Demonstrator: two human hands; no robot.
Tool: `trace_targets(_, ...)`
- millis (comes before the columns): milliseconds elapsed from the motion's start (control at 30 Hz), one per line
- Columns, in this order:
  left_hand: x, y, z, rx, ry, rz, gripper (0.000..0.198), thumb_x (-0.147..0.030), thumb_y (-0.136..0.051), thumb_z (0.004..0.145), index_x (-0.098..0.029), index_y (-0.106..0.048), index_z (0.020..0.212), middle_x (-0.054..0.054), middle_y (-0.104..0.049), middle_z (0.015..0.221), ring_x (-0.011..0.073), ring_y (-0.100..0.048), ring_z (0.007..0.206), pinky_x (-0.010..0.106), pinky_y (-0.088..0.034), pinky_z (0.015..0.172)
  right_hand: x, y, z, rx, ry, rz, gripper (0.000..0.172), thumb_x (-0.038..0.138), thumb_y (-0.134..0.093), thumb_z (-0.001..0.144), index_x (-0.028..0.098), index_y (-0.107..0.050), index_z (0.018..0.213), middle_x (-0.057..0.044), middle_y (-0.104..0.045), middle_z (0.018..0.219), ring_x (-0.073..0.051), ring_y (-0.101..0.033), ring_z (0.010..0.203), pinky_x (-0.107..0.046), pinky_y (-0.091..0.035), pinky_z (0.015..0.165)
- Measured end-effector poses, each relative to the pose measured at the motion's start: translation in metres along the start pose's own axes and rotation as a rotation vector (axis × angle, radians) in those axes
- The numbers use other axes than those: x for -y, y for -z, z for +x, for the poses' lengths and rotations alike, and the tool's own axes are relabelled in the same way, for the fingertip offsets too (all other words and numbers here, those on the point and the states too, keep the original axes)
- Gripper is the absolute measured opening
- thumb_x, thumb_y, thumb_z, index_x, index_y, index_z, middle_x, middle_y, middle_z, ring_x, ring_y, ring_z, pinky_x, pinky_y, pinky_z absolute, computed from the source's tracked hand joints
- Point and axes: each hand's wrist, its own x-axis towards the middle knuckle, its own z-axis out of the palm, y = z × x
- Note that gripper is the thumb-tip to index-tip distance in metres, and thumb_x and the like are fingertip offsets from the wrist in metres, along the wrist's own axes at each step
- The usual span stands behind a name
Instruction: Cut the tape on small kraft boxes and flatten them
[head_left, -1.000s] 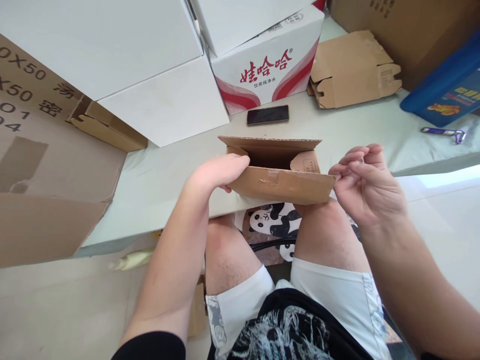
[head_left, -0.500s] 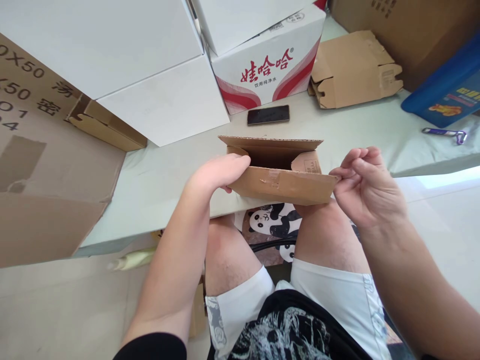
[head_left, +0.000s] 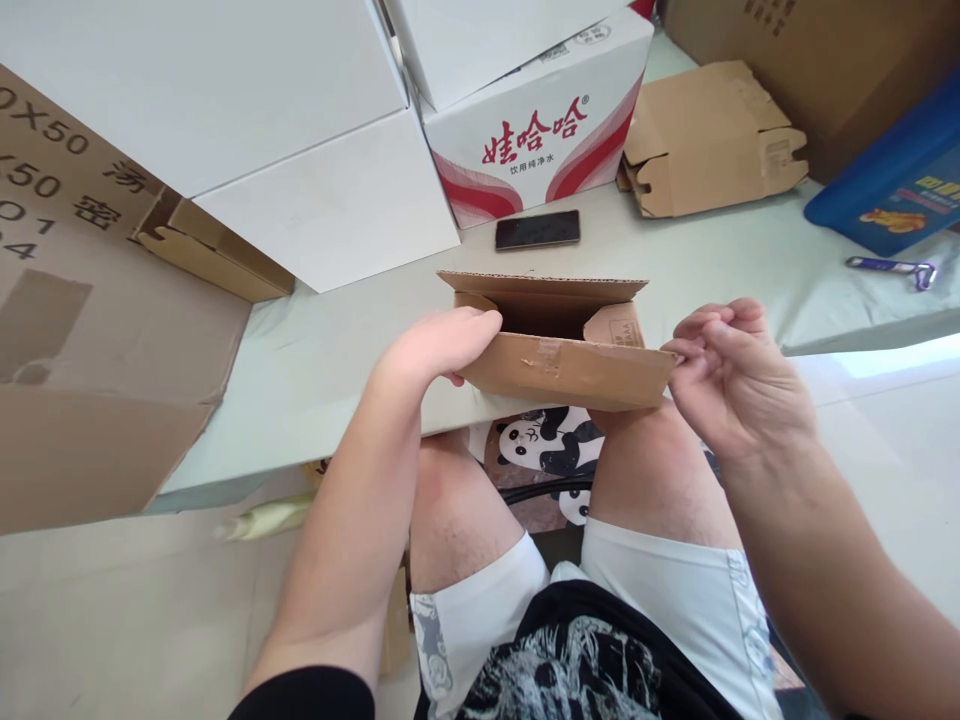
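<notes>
A small brown cardboard box stands at the front edge of the cloth-covered table, above my knees. Its top gapes, with the far and near flaps raised and a small printed side flap at the right; the inside is dark. My left hand grips the box's left end, thumb over the near flap and fingers mostly hidden behind. At the right end, my right hand is closed, fingers curled against the thumb. Its little finger touches the near flap's corner. Whether anything is pinched there cannot be made out.
Behind the box lies a black phone, before a white and red carton. Large white boxes stand at the left. Flattened cardboard, a blue bottle and a purple-handled razor are on the right.
</notes>
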Motion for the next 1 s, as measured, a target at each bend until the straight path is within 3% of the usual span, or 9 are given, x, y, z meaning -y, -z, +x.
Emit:
trace_targets(300, 0.001, 0.0, 0.0, -0.014, -0.001, 0.008, 0.039, -0.049, -0.034, 0.096, -0.023, -0.063, 0.098, 0.011, -0.069, 0.117, 0.0258, -0.074, 0.074, 0.04, -0.054, 0.074, -0.005, 0.011, 0.004, 0.006, 0.045, -0.067, 0.037, -0.003, -0.071, 0.062, 0.031, -0.059, 0.071, 0.01, -0.063, 0.073, -0.013, -0.068, 0.08, -0.027, -0.05, 0.059)
trace_targets(667, 0.0, -0.001, -0.001, -0.014, -0.008, 0.027, 0.039, -0.047, -0.032, 0.096, -0.023, -0.062, 0.098, 0.011, -0.069, 0.118, 0.0238, -0.072, 0.069, 0.04, -0.054, 0.073, 0.0, -0.003, 0.0, -0.04, -0.01, 0.027, 0.039, -0.007, -0.072, 0.054, 0.028, -0.058, 0.065, 0.012, -0.062, 0.068, -0.007, -0.066, 0.069, -0.02, -0.047, 0.05)
trace_targets(833, -0.001, 0.0, -0.002, -0.011, -0.006, 0.045, 0.04, -0.046, -0.029, 0.097, -0.023, -0.061, 0.098, 0.01, -0.068, 0.119, 0.023, -0.072, 0.065, 0.041, -0.053, 0.076, 0.002, -0.008, -0.004, -0.05, -0.045, -0.027, 0.034, 0.005, -0.083, 0.054, 0.027, -0.06, 0.067, 0.01, -0.06, 0.066, -0.009, -0.064, 0.068, -0.021, -0.042, 0.046)
trace_targets(1000, -0.003, 0.0, -0.003, -0.011, -0.011, 0.051, 0.041, -0.046, -0.028, 0.097, -0.022, -0.062, 0.098, 0.01, -0.069, 0.117, 0.0231, -0.071, 0.065, 0.041, -0.052, 0.076, 0.004, -0.011, -0.008, -0.011, -0.101, -0.228, 0.021, 0.029, -0.081, 0.073, 0.027, -0.06, 0.074, 0.006, -0.054, 0.064, -0.009, -0.053, 0.055, -0.022, -0.038, 0.044)
